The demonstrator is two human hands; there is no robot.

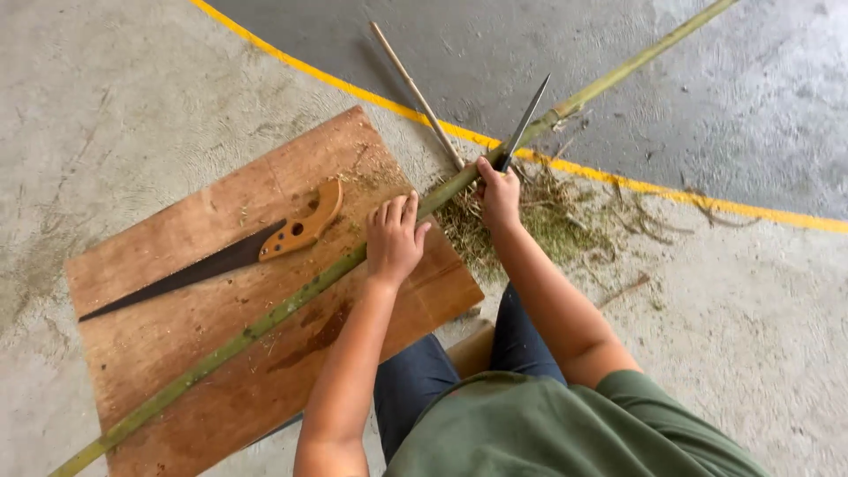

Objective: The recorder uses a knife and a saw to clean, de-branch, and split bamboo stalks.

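- Left hand (393,237) lies on the long green bamboo stick (291,305), fingers curled over it, pressing down. Prob. so it can't roll.
- Right hand (499,196) is shut tight round the knife (525,122) handle. The blade points up & away from the body, right on the stick just past the hand, at a knobbly joint.
- The stick lies slanted across the wood board (168,353), w/ one end far out past the right hand and the other down by the left elbow.
- Hand saw (221,259) lies flat on the board, just left of the left hand, not touched.
- Green shavings (548,216) sit in a pile right of the right hand.
- A thin pale stick (415,93) lies above both hands, near the yellow floor line (291,64).
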